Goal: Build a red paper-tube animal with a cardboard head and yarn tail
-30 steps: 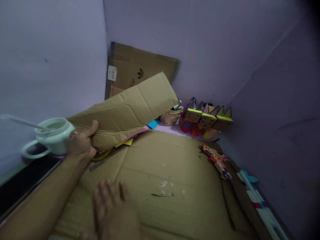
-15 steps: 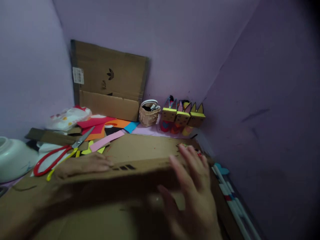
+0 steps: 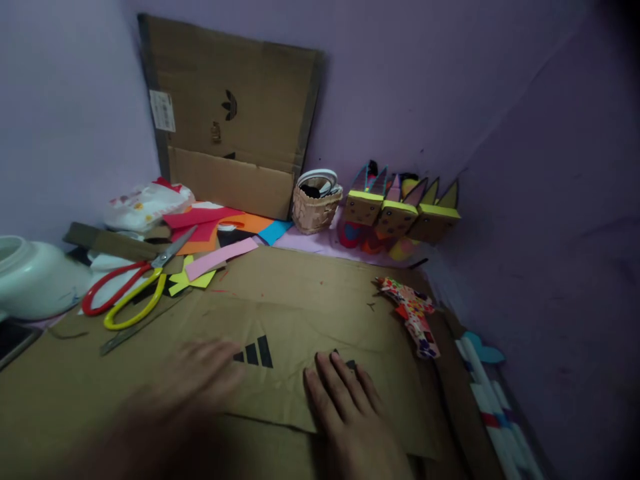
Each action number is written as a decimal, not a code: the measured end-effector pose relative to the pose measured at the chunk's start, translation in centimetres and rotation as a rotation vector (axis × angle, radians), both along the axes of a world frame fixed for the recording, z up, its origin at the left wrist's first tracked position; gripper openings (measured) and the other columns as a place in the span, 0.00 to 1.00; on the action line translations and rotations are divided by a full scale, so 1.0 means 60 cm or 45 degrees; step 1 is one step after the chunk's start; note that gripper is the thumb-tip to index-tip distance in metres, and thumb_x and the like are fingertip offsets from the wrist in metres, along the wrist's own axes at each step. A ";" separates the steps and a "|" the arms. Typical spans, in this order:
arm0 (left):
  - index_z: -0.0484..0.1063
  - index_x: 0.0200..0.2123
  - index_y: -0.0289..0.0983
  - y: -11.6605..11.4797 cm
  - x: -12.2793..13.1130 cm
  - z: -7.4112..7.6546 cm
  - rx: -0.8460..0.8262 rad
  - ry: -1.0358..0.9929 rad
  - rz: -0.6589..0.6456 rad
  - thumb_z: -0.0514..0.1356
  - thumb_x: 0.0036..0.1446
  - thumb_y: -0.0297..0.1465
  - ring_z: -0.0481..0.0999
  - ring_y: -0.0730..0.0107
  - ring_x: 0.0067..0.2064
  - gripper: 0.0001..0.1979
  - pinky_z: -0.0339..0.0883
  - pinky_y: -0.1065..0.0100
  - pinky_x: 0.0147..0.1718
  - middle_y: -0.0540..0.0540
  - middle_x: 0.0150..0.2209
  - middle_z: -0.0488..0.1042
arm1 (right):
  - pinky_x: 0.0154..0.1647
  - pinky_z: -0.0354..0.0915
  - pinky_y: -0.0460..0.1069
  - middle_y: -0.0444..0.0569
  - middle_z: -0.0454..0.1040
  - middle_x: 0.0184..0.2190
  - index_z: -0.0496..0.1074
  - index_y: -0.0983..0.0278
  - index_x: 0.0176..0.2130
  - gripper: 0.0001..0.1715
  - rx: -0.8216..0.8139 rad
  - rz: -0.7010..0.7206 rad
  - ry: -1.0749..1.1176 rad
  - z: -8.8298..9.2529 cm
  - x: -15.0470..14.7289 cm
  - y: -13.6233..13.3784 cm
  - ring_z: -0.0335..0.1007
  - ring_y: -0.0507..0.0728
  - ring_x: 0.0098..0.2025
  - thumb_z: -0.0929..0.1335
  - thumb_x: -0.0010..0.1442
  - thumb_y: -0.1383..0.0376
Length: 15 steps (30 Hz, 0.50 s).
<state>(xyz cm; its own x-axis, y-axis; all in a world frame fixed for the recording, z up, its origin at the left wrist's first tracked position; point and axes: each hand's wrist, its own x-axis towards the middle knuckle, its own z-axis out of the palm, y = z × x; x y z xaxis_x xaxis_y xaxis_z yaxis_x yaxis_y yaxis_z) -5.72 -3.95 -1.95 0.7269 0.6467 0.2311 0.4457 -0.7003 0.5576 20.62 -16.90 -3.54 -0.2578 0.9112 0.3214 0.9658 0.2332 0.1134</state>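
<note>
A brown cardboard piece with black stripe marks lies flat on a larger cardboard sheet. My right hand rests on its right part, palm down, fingers slightly apart. On the left, my left hand is over the piece's left end, blurred by motion, its fingers extended beside the stripes. Scissors with one red and one yellow handle lie beyond my left hand. A glue gun with a colourful pattern lies beyond my right hand.
A folded cardboard leans on the wall behind coloured paper. Near it are a small basket and animal-eared cardboard figures. A white pot stands left; white rolled sticks lie right.
The cardboard piece has gone from raised on edge to lying flat. My right hand has come down onto it. The view has shifted, and the glue gun now shows fully.
</note>
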 end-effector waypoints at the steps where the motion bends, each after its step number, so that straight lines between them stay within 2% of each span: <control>1: 0.62 0.54 0.57 -0.014 0.028 -0.005 0.054 0.140 -0.177 0.56 0.51 0.32 0.63 0.58 0.58 0.26 0.48 0.58 0.59 0.56 0.57 0.63 | 0.43 0.65 0.55 0.50 0.68 0.53 0.64 0.63 0.53 0.29 0.005 0.000 -0.003 0.002 -0.004 0.003 0.68 0.60 0.51 0.60 0.52 0.72; 3: 0.49 0.62 0.45 -0.028 0.085 -0.006 0.215 0.243 -0.381 0.59 0.48 0.39 0.52 0.50 0.62 0.38 0.41 0.50 0.60 0.44 0.63 0.50 | 0.43 0.65 0.55 0.48 0.69 0.52 0.66 0.63 0.52 0.26 0.033 -0.031 0.020 0.005 -0.012 0.007 0.68 0.59 0.50 0.60 0.53 0.70; 5: 0.41 0.63 0.39 -0.028 0.129 0.005 0.212 0.469 -0.504 0.58 0.50 0.40 0.45 0.50 0.64 0.42 0.37 0.48 0.60 0.40 0.64 0.43 | 0.44 0.64 0.54 0.46 0.70 0.51 0.67 0.63 0.51 0.24 0.071 -0.055 0.051 0.005 -0.016 0.010 0.68 0.58 0.50 0.61 0.54 0.68; 9: 0.42 0.63 0.32 -0.009 0.166 0.030 0.097 0.721 -0.621 0.52 0.56 0.39 0.36 0.52 0.65 0.36 0.36 0.47 0.60 0.36 0.64 0.38 | 0.46 0.63 0.51 0.44 0.70 0.52 0.66 0.62 0.52 0.23 0.062 -0.081 0.070 0.003 -0.017 0.010 0.66 0.56 0.51 0.62 0.55 0.65; 12: 0.43 0.63 0.31 -0.002 0.169 0.038 -0.004 0.805 -0.656 0.53 0.54 0.42 0.35 0.50 0.64 0.38 0.36 0.47 0.60 0.35 0.64 0.36 | 0.47 0.63 0.52 0.45 0.69 0.52 0.65 0.62 0.53 0.24 0.025 -0.099 0.050 0.001 -0.017 0.008 0.66 0.56 0.52 0.62 0.57 0.61; 15: 0.43 0.62 0.30 -0.002 0.171 0.037 -0.027 0.818 -0.645 0.55 0.51 0.44 0.35 0.49 0.64 0.41 0.35 0.47 0.61 0.35 0.64 0.35 | 0.48 0.63 0.54 0.50 0.66 0.54 0.63 0.65 0.55 0.28 -0.054 -0.112 0.021 0.002 -0.019 0.006 0.64 0.59 0.54 0.62 0.58 0.57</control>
